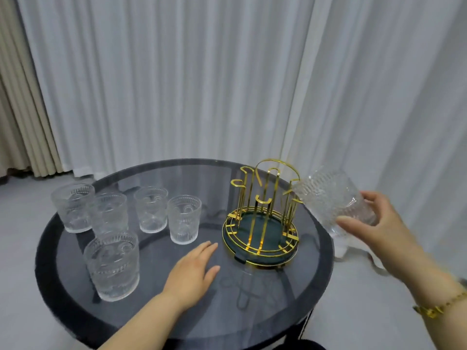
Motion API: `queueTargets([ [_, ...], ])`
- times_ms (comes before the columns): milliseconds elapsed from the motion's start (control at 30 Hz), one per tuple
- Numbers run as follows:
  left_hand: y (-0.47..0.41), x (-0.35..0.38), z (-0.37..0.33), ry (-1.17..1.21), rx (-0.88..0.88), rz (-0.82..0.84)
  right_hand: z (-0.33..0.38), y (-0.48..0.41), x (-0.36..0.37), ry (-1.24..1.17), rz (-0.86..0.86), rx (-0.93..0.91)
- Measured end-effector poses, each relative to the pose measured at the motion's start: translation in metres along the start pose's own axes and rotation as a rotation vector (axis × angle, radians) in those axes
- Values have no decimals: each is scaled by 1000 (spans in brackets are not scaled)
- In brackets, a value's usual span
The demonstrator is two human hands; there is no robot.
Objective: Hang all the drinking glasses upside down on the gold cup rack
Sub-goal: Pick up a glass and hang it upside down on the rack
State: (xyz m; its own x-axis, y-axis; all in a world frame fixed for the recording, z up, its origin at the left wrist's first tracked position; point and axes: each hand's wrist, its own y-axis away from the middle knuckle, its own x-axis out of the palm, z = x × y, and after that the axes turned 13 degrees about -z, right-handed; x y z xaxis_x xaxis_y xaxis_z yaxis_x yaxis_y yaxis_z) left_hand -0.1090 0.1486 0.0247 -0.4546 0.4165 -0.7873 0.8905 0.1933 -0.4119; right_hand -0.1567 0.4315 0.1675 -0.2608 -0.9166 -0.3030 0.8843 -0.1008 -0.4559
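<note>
Your right hand (379, 223) has its grip closed around a clear ribbed drinking glass (331, 198), tilted beside the gold wire cup rack (262, 213); left hand (194, 271) flat, empty, on the round dark glass tabletop (177, 173); five glasses (112, 263) stand upright; rigid, slippery, breakable; hold mid-wall.

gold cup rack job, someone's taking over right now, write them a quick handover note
Right hand: holds one glass tilted, mouth toward the gold cup rack, at its right side.
Left hand: empty, flat on the table.
Five glasses stand upright on the table, left of the rack.
Done: nothing hung, every rack prong bare.
Left: hang the held glass, then the other five.
</note>
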Motion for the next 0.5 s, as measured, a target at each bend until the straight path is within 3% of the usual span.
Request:
queueTargets([
  [167,-28,19,-1,17,91,90,37,-74,-13,-46,-29,2],
  [333,-35,27,8,-36,142,155,60,-137,19,84,42,-19],
  [500,-36,25,15,7,89,-8,78,-176,79,351,170,-146],
])
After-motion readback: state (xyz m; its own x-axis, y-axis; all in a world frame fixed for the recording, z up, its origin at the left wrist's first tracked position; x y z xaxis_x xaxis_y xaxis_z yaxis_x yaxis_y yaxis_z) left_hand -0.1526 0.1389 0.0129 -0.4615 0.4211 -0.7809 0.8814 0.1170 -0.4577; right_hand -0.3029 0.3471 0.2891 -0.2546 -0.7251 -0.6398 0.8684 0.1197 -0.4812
